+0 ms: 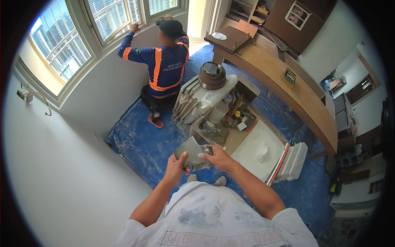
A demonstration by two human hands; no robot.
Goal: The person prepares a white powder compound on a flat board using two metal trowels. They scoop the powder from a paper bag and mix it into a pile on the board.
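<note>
In front of my body, both hands grip thin, flat grey plates with pale smears, which look like putty scrapers. My left hand (177,167) is closed with the thumb on top of the larger squarish plate (188,147). My right hand (217,158) is closed on a second grey plate (207,150), its thumb lying across the surface. The two plates meet and overlap between my hands. Below them another grey edge shows, and I cannot tell which plate it belongs to. Most of my fingers are hidden underneath.
A co-worker (168,66) in dark blue and orange kneels by the windows. Ahead stands a work box with tools and a white board (251,154) bearing a powder heap (261,152). A curved wooden counter (284,78) runs along the right. Blue sheeting (144,142) covers the floor.
</note>
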